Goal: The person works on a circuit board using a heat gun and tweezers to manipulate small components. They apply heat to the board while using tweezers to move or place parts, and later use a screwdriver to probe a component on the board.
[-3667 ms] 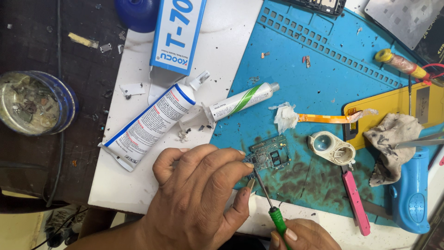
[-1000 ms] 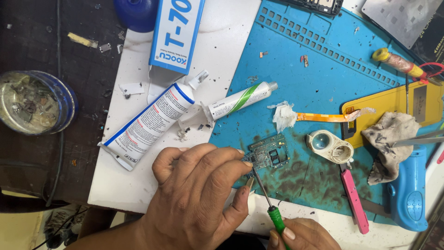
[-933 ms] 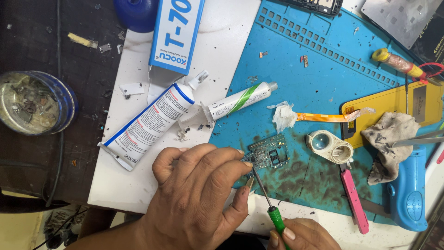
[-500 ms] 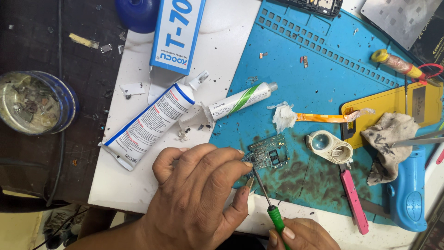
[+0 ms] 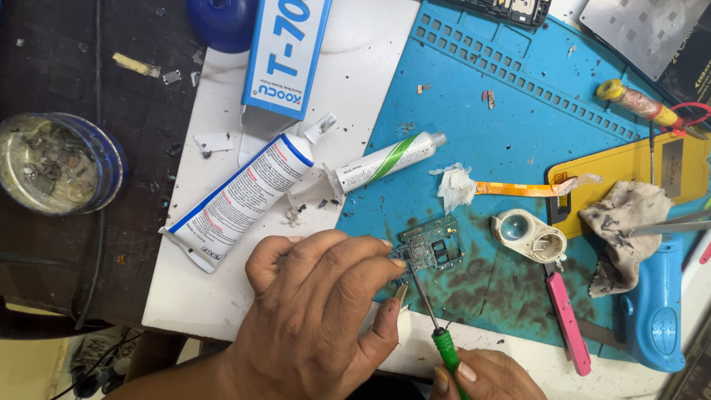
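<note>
A small green circuit board (image 5: 433, 252) lies on the blue work mat (image 5: 503, 111). My left hand (image 5: 318, 311) rests over its left end, fingertips pinching the board's edge and holding it down. My right hand (image 5: 485, 376), at the bottom edge, grips a green-handled screwdriver (image 5: 433, 318). Its thin metal shaft slants up-left and its tip touches the board's lower left corner, right beside my left fingertips.
Two glue tubes, a large white one (image 5: 237, 200) and a small one (image 5: 385, 159), lie left of the board, with a blue-and-white box (image 5: 285, 52) above. A white loupe (image 5: 529, 235), pink tool (image 5: 566, 322), dirty rag (image 5: 622, 230), blue device (image 5: 655, 311), yellow panel (image 5: 629, 174) sit right. A round tin (image 5: 52, 163) stands far left.
</note>
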